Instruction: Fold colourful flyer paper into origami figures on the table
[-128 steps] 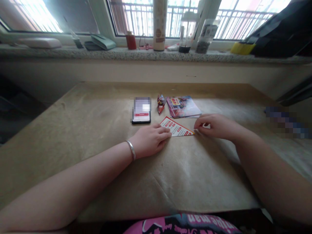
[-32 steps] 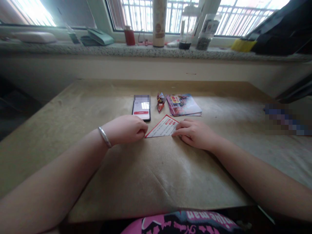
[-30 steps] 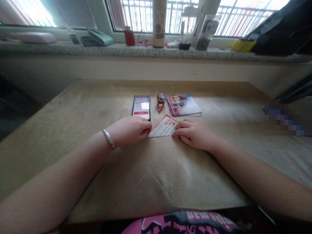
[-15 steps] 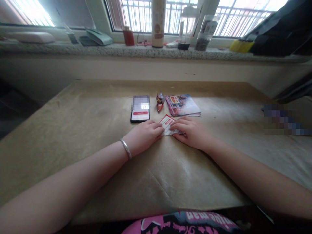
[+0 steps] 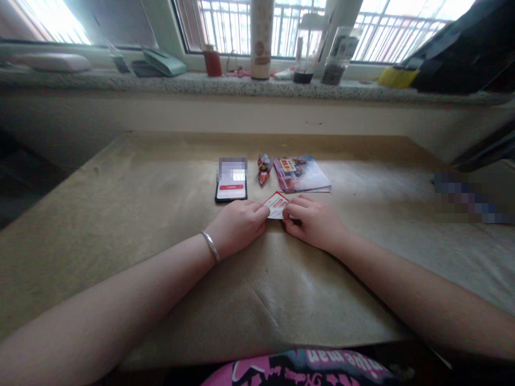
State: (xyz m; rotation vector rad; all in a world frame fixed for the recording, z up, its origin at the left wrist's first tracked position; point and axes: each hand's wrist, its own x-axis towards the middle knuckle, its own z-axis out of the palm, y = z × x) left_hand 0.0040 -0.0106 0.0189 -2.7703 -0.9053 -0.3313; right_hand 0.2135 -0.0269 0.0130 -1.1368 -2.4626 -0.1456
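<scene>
A folded red-and-white paper leaflet (image 5: 277, 204) lies on the brown paper-covered table (image 5: 161, 214); only a small triangle of it shows between my hands. My left hand (image 5: 239, 225), with a silver bracelet on the wrist, presses its curled fingers on the leaflet's left side. Pinching the right side of the leaflet is my right hand (image 5: 314, 221), fingers closed on the paper. Both hands rest on the table and nearly touch each other.
A phone (image 5: 232, 185) with a lit screen lies just beyond my left hand. Beside it are a small folded paper figure (image 5: 264, 168) and a stack of colourful leaflets (image 5: 301, 174). The stone windowsill (image 5: 241, 86) carries bottles, jars and a red cup.
My hands have drawn together over the leaflet. The paper, earlier a wide flat triangle, is folded smaller, with only a small tip showing.
</scene>
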